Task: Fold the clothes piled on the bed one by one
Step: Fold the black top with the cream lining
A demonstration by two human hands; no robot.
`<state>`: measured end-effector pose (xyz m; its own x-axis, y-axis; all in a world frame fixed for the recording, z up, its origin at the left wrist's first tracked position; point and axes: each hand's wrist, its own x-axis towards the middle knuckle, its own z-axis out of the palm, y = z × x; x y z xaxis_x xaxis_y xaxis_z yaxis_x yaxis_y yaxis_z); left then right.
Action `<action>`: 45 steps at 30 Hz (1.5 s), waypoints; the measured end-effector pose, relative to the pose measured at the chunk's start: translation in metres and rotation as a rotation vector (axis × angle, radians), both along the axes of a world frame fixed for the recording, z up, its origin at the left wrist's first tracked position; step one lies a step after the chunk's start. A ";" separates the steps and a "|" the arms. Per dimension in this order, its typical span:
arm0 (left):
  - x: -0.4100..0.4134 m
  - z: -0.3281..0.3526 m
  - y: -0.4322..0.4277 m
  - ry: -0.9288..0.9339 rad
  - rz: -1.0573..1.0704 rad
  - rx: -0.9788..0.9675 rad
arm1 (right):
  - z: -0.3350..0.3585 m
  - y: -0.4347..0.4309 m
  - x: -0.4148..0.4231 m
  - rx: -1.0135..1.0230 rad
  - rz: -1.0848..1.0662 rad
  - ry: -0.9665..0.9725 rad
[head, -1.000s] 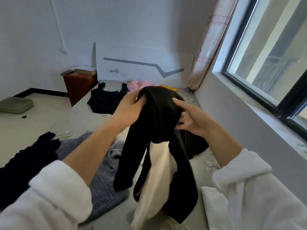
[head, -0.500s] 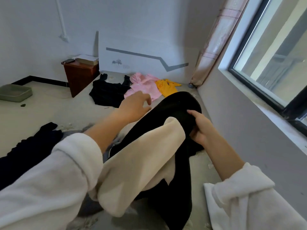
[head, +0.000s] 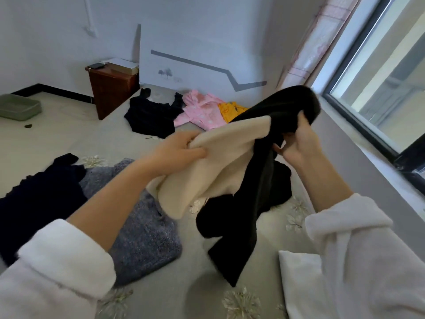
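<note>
Black and cream garment (head: 213, 180), bunched up, is held in the air over the bed (head: 69, 139) by both hands, in front of the person. The left hand (head: 177, 148) grips a fold of the cream side, thumb on top, with its fingers buried in the cloth. The right hand (head: 296, 143) grips the black side near its top, and its fingertips are hidden behind the fabric. What kind of garment it is cannot be told while it is so crumpled. A black end hangs down over the sheet. A black heap (head: 281, 180) lies on the bed behind it, and it is unclear whether this belongs to the same piece.

A grey jumper (head: 142, 226) lies partly under the left forearm. Beside it, a dark garment (head: 39, 194) is cut off at the left edge. Farther up the bed lie a black top (head: 151, 113), a pink garment (head: 200, 109) and a yellow garment (head: 232, 110), the last half hidden behind the held cloth. A white cloth (head: 299, 277) at the lower right is covered in part by the right sleeve (head: 368, 261) and runs out of view.
</note>
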<state>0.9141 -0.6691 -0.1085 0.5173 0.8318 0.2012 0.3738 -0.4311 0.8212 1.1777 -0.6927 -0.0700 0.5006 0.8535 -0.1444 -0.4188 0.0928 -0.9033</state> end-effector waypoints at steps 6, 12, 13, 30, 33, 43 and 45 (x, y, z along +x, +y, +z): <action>0.026 -0.013 -0.058 0.505 -0.737 -0.055 | -0.042 -0.023 0.003 0.097 -0.027 0.285; 0.017 -0.093 -0.023 -0.089 -0.132 -0.562 | -0.084 -0.052 0.027 -0.012 -0.050 0.233; 0.015 -0.111 -0.015 -0.103 0.043 -0.570 | -0.085 -0.055 0.030 -0.029 -0.055 0.225; 0.115 -0.205 -0.041 -0.861 0.292 -1.657 | -0.076 -0.090 0.045 -0.124 -0.036 0.212; 0.113 -0.188 -0.015 -0.911 0.225 -1.657 | -0.077 -0.095 0.051 -0.074 -0.077 0.259; 0.126 -0.181 -0.039 -0.908 0.582 -1.741 | -0.070 -0.084 0.046 -0.084 -0.041 0.215; 0.113 -0.169 -0.025 -1.000 0.653 -1.577 | -0.068 -0.087 0.062 -0.152 -0.160 0.149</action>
